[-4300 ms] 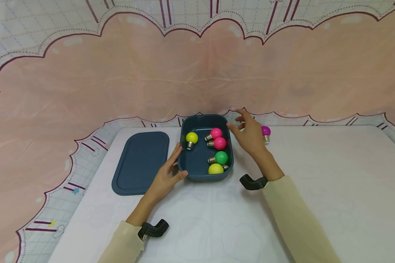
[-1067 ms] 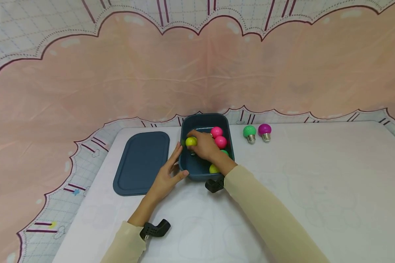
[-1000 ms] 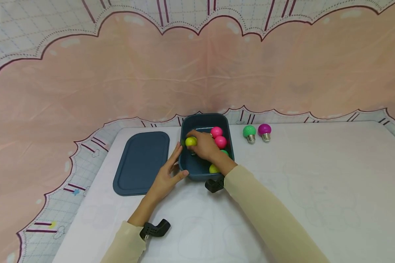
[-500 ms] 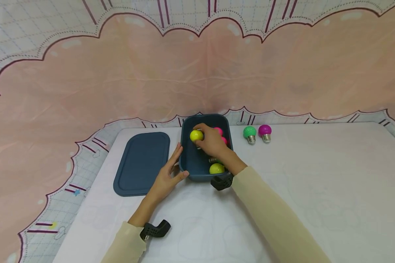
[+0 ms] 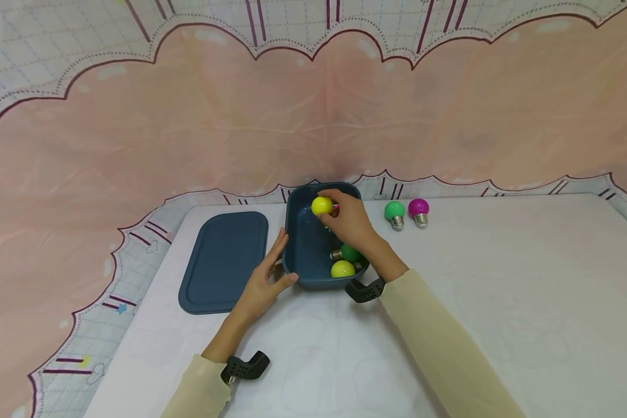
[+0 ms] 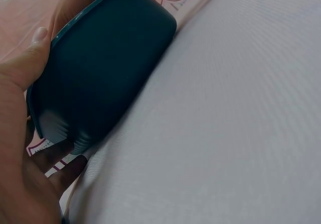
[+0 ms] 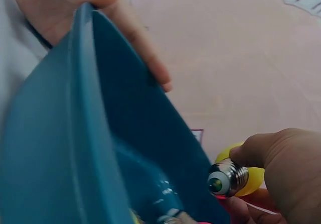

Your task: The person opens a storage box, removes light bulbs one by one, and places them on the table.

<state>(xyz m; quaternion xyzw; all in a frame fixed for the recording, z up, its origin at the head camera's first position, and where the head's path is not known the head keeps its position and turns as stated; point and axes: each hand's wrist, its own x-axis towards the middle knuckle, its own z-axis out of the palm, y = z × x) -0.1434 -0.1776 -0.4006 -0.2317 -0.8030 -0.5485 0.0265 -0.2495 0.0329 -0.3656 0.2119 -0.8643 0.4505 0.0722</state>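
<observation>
My right hand (image 5: 351, 220) pinches a yellow light bulb (image 5: 321, 205) over the far part of a dark blue plastic box (image 5: 308, 252). In the right wrist view, the bulb's metal screw base (image 7: 228, 179) points out between thumb and fingers. My left hand (image 5: 261, 284) rests against the box's near left corner, thumb on the near side and fingers straight along the left wall. Inside the box lie a green bulb (image 5: 351, 252) and another yellow bulb (image 5: 342, 269) at the near right. The pink bulbs are mostly hidden behind my right hand.
Left of the box, its flat blue lid (image 5: 223, 261) lies on the white table (image 5: 501, 278). A green bulb (image 5: 395, 209) and a purple bulb (image 5: 419, 206) stand side by side right of the box, near the table's back edge. A patterned cloth (image 5: 313, 116) hangs behind.
After leaving a green bulb beside the purple one, my right hand reached into the box and gripped the yellow bulb. It has since lifted it up and rightward. My left hand stayed put.
</observation>
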